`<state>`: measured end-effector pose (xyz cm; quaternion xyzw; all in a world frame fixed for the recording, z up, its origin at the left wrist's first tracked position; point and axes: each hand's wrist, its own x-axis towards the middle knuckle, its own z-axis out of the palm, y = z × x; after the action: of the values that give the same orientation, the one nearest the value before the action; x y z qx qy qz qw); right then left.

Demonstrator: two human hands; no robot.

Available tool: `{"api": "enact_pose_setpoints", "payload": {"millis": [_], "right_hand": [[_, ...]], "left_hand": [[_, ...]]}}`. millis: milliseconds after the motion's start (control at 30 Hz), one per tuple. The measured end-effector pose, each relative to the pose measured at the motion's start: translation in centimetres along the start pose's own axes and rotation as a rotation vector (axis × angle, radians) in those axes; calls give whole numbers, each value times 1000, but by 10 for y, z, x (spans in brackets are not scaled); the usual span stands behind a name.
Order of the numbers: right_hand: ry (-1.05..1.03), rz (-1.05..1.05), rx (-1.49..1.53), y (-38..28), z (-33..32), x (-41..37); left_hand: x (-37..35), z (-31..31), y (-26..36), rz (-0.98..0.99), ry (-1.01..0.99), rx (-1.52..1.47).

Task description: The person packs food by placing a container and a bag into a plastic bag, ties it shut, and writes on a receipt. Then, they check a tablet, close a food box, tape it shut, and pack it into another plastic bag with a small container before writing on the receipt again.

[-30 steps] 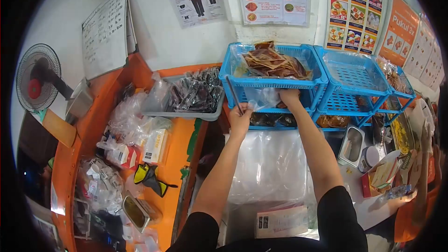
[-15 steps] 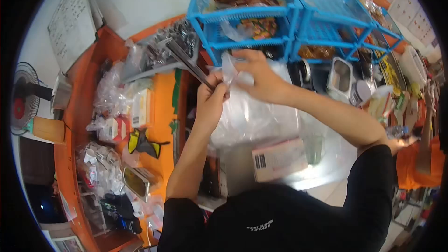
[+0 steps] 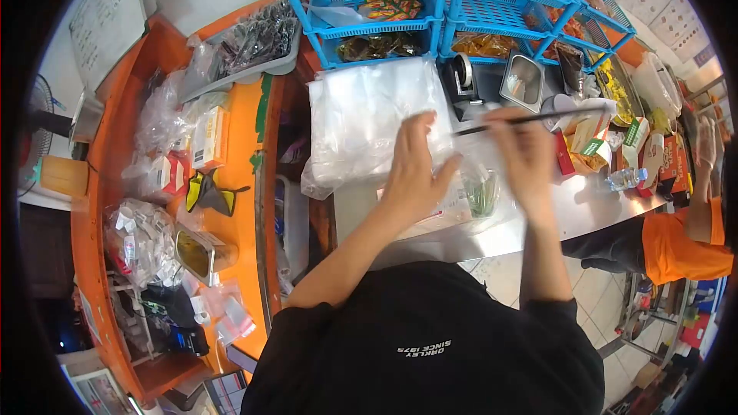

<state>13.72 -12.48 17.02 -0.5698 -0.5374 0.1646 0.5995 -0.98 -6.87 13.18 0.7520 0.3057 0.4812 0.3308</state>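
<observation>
My left hand is over the right edge of a stack of clear plastic bags, its fingers apart and nothing seen in them. To its right, my right hand is blurred by motion, with its fingers closed on a long thin dark stick with a whitish far end. The stick lies nearly level and points right; whether it is one piece or several cannot be made out. Partly under my left hand is a pale printed box. Beside it rests a small clear bag with green contents.
Blue stacked baskets with packets stand behind the bags. A tape dispenser and a metal container stand at the back. On the left, a grey tray of dark wrapped items sits on an orange counter. A person in orange is at right.
The long dark stick has passed from my left hand to my right, which has moved right and nearer. My left hand has opened and come down by the bags. The view has shifted.
</observation>
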Motion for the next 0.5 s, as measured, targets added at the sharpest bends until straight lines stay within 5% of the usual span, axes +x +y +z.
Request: {"api": "enact_pose_setpoints", "payload": {"millis": [67,200,267,333,400,500], "right_hand": [[172,-6,-112,-10,-46,2],[4,-43,-91,-15,-77,1],[-438,136,211,-7,-66,3],[-617,149,-69,11,-46,6],[-865,-72,-51,35,-13,8],[-1045,-157,-77,86,38,0]], "left_hand": [[-20,15,12,64,-58,169],[-35,42,-40,-20,-230,441],[-28,12,-50,-422,-165,192],[-21,-23,-55,-579,8,-245],[-24,-55,-61,-614,-15,-786],[-33,-64,-33,-667,43,-788]]}}
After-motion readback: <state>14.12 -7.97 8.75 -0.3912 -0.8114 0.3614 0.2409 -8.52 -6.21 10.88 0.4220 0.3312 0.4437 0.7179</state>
